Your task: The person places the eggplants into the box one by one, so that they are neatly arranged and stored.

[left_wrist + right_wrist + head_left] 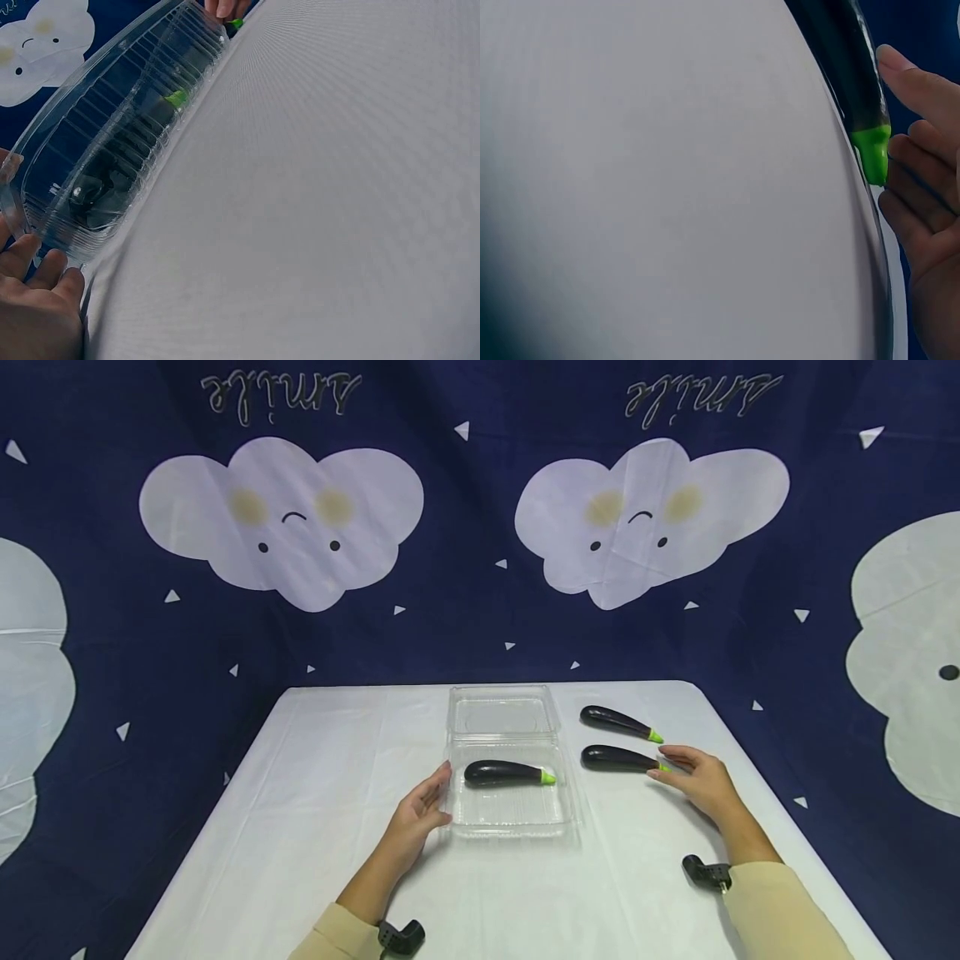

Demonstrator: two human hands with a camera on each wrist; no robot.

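Observation:
A clear hinged plastic box (512,828) lies with its lid folded back on the white cloth. Inside its near half is one dark eggplant (501,773) with a bright green stem end. My left hand (415,814) touches the box's left side, thumb near the front corner and fingers spread along the edge. To the box's right lie two more: a far eggplant (615,721) and a near eggplant (617,758). My right hand (701,781) is around the near one's green end, thumb and fingers apart; the right wrist view shows no clear grip on it.
The white-covered table (300,827) narrows toward the back. A dark blue curtain (465,527) with clouds and small triangles hangs behind and at the sides. Small black devices are worn at the left wrist (402,937) and right wrist (707,872).

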